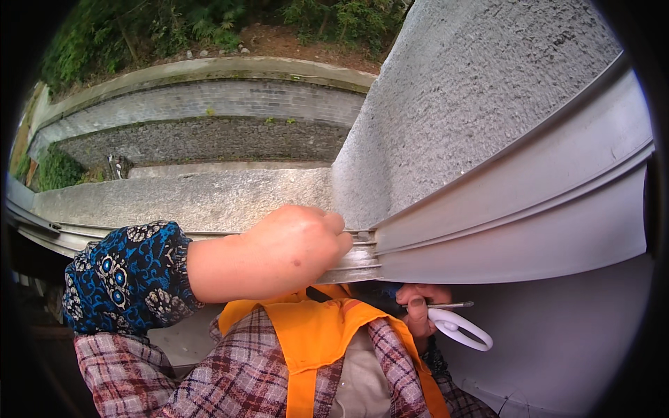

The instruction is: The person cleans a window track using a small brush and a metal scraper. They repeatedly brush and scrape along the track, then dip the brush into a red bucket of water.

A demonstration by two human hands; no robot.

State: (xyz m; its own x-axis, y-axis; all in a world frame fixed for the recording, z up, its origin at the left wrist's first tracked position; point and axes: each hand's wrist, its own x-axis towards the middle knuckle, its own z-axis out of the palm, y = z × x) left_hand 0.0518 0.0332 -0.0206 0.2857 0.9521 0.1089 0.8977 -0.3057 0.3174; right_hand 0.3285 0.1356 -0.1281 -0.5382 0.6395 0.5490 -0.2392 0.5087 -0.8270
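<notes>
My left hand (298,240), back upward and fingers curled, is over the corner of a sliding window's metal sill track (360,256). Its fingertips are hidden, so I cannot tell whether they hold anything. Lower right, close to my body, my right hand (419,308) grips a slim metal rod (462,304) between thumb and fingers. A white plastic ring (486,339) sticks out from the same hand, just under the rod. The track's rails meet the upright metal window frame (522,224) to the right of my left hand.
Outside the track lies a rough concrete ledge (183,201), with a drop beyond it to a stone retaining wall (235,99) and greenery. A rough plastered wall (470,89) rises at the right. The orange apron (313,334) hangs between my arms.
</notes>
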